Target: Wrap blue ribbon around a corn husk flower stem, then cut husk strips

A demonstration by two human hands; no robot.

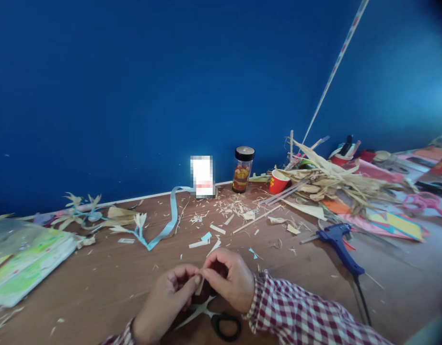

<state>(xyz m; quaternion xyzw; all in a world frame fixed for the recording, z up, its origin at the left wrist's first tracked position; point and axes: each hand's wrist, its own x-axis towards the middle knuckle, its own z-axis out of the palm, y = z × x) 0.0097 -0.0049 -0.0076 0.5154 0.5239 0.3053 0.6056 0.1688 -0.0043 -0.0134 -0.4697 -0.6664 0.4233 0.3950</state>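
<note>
My left hand [177, 290] and my right hand [231, 278] meet above the near middle of the table, fingertips pinched together. Between them is a small pale strip [200, 286], which looks like a piece of dried corn husk. Its lower end hangs below my left thumb. Under my hands lies a pair of scissors [226, 327] with dark handles, the blades partly covered by my left hand. Just beyond my fingers are cut pale strips [198, 244] and small blue scraps [206, 236].
Shavings [235, 208] litter the brown table. A blue glue gun [338, 242] lies right, before piled dried husks [325, 184]. A lidded jar [242, 172] and red paper cup [278, 182] stand near the wall. Left are a blue ribbon [173, 218] and green-white packet [34, 268].
</note>
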